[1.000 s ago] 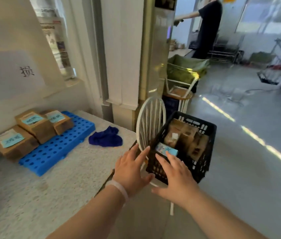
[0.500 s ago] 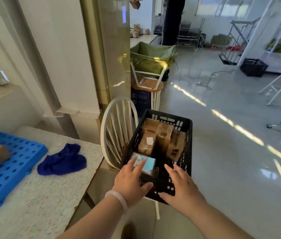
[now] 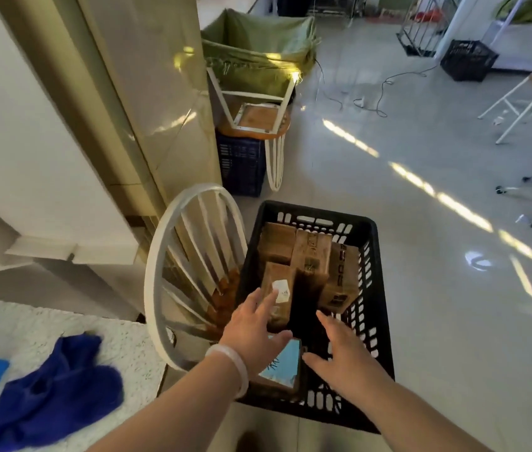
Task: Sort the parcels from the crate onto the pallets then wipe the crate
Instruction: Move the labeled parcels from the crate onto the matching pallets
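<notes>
While neither hand grips anything yet, the black lattice plastic crate could tip.
Left hand and right hand, fingers spread, flank the blue-labelled cardboard parcel at the crate's near end; leaning weight there would cause it.

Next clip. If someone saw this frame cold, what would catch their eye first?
The black crate in the centre, packed with brown parcels, draws the eye first. The left hand and right hand are spread open above its near end, on either side of a blue-labelled parcel. Next comes the dark blue cloth, crumpled on the speckled counter at lower left.
</notes>
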